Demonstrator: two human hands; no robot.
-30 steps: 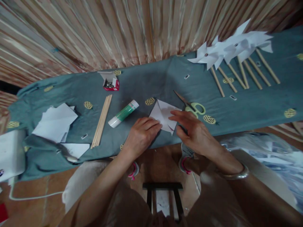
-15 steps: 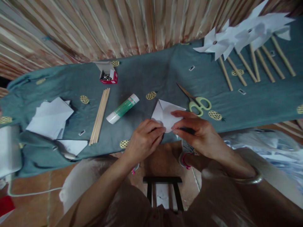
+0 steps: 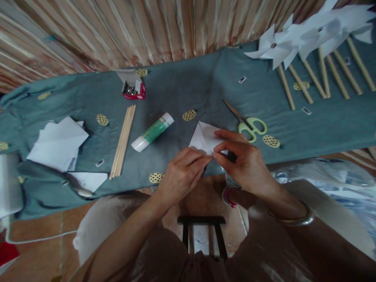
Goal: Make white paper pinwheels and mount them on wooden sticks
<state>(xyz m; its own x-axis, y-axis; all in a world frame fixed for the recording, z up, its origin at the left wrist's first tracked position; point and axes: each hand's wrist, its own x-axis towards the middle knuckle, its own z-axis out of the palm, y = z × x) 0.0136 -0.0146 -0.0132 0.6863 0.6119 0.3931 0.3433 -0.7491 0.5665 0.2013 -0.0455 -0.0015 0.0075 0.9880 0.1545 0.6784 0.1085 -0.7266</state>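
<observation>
Nearest, right of the glue stick (image 3: 152,132), the left hand (image 3: 182,170) and right hand (image 3: 246,160) each pinch the near edge of a white paper (image 3: 205,135) between thumb and fingers. No stick is visible on it; its shaping appears incomplete. Left of the glue stick, loose wooden sticks (image 3: 122,141) and a paper pile (image 3: 58,143) remain unassembled. Farthest, beyond and right of the glue stick, several pinwheels (image 3: 311,37) lie assembled on sticks.
</observation>
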